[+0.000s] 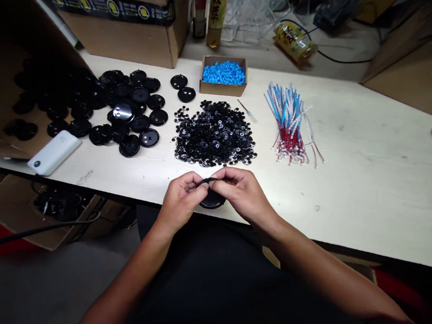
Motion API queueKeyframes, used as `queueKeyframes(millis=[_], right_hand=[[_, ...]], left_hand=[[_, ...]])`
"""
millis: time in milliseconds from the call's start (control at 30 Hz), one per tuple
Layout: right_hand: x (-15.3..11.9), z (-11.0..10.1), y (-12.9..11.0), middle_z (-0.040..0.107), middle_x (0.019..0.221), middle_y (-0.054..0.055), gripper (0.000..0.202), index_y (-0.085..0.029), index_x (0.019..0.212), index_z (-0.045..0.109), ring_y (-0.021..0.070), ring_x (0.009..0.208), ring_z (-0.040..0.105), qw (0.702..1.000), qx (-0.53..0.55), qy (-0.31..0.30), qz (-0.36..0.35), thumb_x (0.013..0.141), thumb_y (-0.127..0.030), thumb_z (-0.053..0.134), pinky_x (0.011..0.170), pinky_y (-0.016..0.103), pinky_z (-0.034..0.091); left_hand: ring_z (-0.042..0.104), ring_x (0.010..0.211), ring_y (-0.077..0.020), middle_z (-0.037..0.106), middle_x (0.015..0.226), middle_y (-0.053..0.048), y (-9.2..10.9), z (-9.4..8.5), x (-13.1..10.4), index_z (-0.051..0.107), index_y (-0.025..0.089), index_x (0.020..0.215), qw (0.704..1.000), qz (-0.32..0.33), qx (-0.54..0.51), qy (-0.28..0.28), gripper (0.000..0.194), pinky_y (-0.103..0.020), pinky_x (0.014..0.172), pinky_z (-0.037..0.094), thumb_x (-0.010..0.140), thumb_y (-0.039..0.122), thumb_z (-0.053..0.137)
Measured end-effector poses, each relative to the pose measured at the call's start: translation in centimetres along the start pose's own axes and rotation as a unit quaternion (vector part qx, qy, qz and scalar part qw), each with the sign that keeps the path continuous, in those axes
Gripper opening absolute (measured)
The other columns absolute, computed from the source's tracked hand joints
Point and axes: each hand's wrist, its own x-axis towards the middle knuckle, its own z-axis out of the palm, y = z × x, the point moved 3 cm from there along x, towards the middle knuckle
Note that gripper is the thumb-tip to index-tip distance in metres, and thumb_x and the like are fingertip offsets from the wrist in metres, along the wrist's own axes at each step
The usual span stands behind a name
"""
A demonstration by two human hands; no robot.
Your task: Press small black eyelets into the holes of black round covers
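A round black plastic disc point(212, 198) is held at the table's front edge between my two hands. My left hand point(181, 198) grips its left upper rim, thumb on top and fingers curled behind. On the other side my right hand point(241, 187) pinches the rim the same way, the two thumbs almost touching. Whatever small part may sit under the thumbs is hidden. Just beyond the hands lies a heap of small black round pieces point(214, 137). Similar black discs point(138, 95) are piled to the left of that heap, some with small holes.
A small box point(224, 88) of blue pieces stands behind the heap. Nearby are a thin screwdriver point(247, 111) and a bundle of blue, white and red wires point(290, 120). A white power bank point(54, 152) lies at left. Cardboard boxes point(126, 44) and a yellow can point(294, 42) stand or lie farther back.
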Motion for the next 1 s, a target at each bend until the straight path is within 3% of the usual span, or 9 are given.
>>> queueKeyframes(millis=[300,600,1000], right_hand=[[0.3,-0.3,-0.4,0.066,0.072,0.000,0.011,-0.017,0.076,0.074,0.0138,0.067,0.055,0.999,0.012,-0.032,0.021,0.075,-0.028,0.074,0.063,0.026,0.042],[0.1,0.0,0.3,0.064,0.069,-0.001,0.012,-0.018,0.076,0.072,0.0143,0.065,0.055,1.000,0.009,-0.007,0.007,0.075,-0.030,0.075,0.061,0.026,0.043],[-0.9,0.1,0.3,0.065,0.071,0.000,0.010,-0.019,0.078,0.072,0.0149,0.066,0.057,1.000,0.009,-0.006,-0.016,0.079,-0.029,0.074,0.062,0.026,0.046]], left_hand=[[0.048,0.062,-0.0101,0.055,0.068,0.004,-0.1,0.1,-0.2,0.061,0.018,0.079,1.000,-0.007,-0.013,-0.008,0.016,-0.022,0.060,0.037,0.089,0.027,0.071],[0.044,0.061,-0.0123,0.048,0.065,0.004,-0.2,0.4,0.1,0.056,0.020,0.073,0.998,0.035,0.049,0.017,0.017,-0.025,0.059,0.034,0.089,0.026,0.062],[0.039,0.060,-0.0118,0.044,0.064,0.005,-0.4,0.7,-0.1,0.052,0.020,0.071,0.998,0.051,0.035,0.007,0.018,-0.025,0.056,0.031,0.087,0.022,0.062]])
